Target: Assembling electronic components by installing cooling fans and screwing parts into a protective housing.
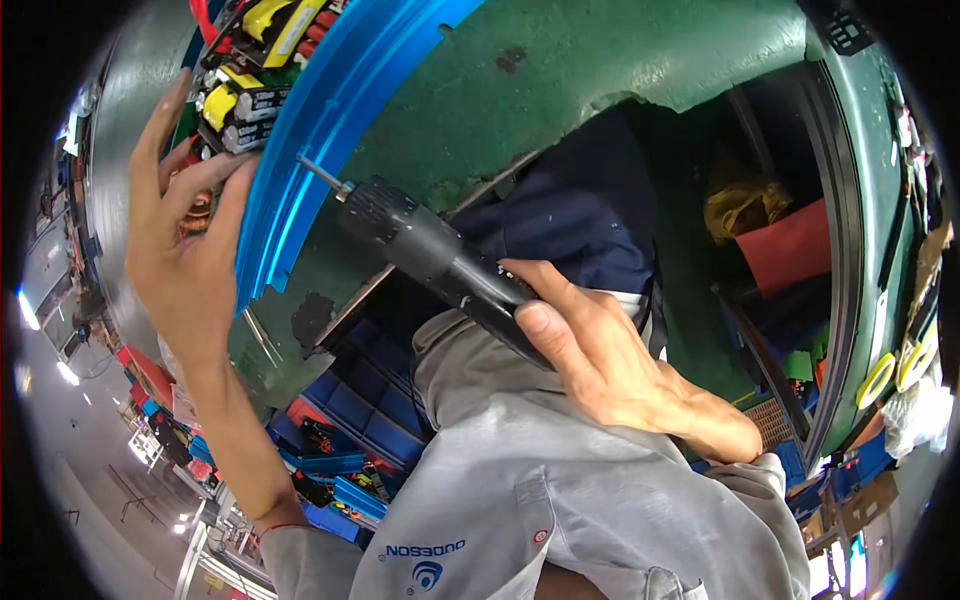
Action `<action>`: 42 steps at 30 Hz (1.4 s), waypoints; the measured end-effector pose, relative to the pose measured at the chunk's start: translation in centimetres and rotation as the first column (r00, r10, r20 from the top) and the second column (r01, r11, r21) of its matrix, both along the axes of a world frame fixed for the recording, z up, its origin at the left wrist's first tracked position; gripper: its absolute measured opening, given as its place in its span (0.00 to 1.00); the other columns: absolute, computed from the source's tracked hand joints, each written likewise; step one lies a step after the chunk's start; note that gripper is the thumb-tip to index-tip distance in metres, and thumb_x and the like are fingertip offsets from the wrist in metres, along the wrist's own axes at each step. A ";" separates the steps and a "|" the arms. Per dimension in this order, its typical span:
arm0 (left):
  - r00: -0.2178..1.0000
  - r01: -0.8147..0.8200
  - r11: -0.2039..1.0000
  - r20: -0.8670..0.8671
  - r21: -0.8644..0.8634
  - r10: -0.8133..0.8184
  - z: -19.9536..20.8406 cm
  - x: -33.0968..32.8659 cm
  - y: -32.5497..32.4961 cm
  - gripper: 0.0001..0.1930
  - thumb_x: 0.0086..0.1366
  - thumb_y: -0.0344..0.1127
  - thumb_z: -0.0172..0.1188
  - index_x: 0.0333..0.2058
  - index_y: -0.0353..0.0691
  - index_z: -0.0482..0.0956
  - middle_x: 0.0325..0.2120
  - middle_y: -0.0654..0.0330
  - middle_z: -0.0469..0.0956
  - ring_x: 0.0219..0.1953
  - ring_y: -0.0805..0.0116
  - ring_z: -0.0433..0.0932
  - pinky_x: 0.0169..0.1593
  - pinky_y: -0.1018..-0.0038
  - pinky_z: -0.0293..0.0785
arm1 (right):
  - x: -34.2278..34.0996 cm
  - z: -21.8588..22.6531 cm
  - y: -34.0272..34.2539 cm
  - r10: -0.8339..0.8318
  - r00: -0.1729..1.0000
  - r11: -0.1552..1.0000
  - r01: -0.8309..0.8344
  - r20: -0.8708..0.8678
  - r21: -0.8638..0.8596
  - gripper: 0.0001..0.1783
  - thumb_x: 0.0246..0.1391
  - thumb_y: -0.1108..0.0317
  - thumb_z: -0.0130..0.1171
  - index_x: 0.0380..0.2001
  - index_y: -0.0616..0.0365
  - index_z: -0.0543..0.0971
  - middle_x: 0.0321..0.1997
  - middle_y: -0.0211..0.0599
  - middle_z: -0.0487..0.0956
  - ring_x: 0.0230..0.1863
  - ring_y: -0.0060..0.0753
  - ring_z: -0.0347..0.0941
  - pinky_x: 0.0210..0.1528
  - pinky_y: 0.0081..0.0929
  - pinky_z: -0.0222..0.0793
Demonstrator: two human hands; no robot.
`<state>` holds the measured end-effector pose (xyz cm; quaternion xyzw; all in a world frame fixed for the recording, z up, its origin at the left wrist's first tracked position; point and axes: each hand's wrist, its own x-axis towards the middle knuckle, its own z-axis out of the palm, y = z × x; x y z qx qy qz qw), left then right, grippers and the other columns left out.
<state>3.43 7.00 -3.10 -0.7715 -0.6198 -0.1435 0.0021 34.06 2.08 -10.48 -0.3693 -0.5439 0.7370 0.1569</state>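
My right hand (610, 360) is wrapped around a black electric screwdriver (430, 250). Its thin metal bit points left, with the tip at the grooved side of a blue metal casing (335, 85); whether it sits in a screw cannot be made out. My left hand (180, 245) grips the casing from its left side, thumb against the blue wall and other fingers spread over the parts inside. Those parts are a circuit board with black capacitors (250, 120) and yellow-wrapped components (265, 20). A copper coil (196, 215) shows between my fingers.
The casing rests on a worn green work surface (470, 110). Below its edge are blue bins (365, 375) and more blue casings (355, 495). To the right, a dark-framed opening holds a red sheet (790, 245) and a yellow bag (745, 205). Yellow tape rolls (876, 380) lie at far right.
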 end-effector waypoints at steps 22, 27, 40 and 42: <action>0.946 -0.070 0.993 0.310 -0.097 0.097 0.3 -0.4 -0.7 0.07 0.49 0.31 0.73 0.27 0.38 0.85 0.58 0.61 0.78 0.66 0.54 0.69 0.67 0.56 0.61 | 1.2 -3.8 -0.5 -0.264 0.831 0.378 -0.377 -0.489 -0.845 0.56 0.63 0.24 0.30 0.62 0.74 0.67 0.20 0.39 0.75 0.21 0.32 0.69 0.27 0.26 0.62; 0.941 -0.003 0.964 0.326 -0.266 0.092 1.1 -0.3 -0.2 0.04 0.55 0.27 0.68 0.31 0.37 0.84 0.65 0.59 0.71 0.71 0.51 0.60 0.71 0.53 0.54 | 0.9 -1.9 0.1 -0.111 0.932 0.522 -0.241 -0.345 -0.818 0.59 0.60 0.21 0.28 0.59 0.76 0.68 0.17 0.39 0.72 0.19 0.35 0.65 0.26 0.30 0.59; 0.952 0.003 0.937 0.289 -0.349 0.105 1.8 1.4 -2.0 0.16 0.56 0.26 0.67 0.44 0.31 0.80 0.67 0.47 0.66 0.71 0.48 0.61 0.71 0.49 0.56 | 0.6 0.7 0.3 0.005 0.997 0.804 -0.050 -0.077 -0.593 0.46 0.65 0.28 0.39 0.55 0.68 0.72 0.30 0.38 0.80 0.29 0.25 0.75 0.31 0.23 0.70; 0.945 -0.019 0.953 0.307 -0.302 0.116 1.5 1.4 -2.3 0.17 0.54 0.23 0.67 0.44 0.31 0.80 0.66 0.48 0.67 0.70 0.49 0.63 0.70 0.50 0.58 | 0.6 -0.6 -0.5 0.015 0.995 0.778 -0.073 -0.097 -0.624 0.48 0.63 0.26 0.39 0.56 0.67 0.72 0.30 0.38 0.80 0.27 0.26 0.75 0.30 0.24 0.70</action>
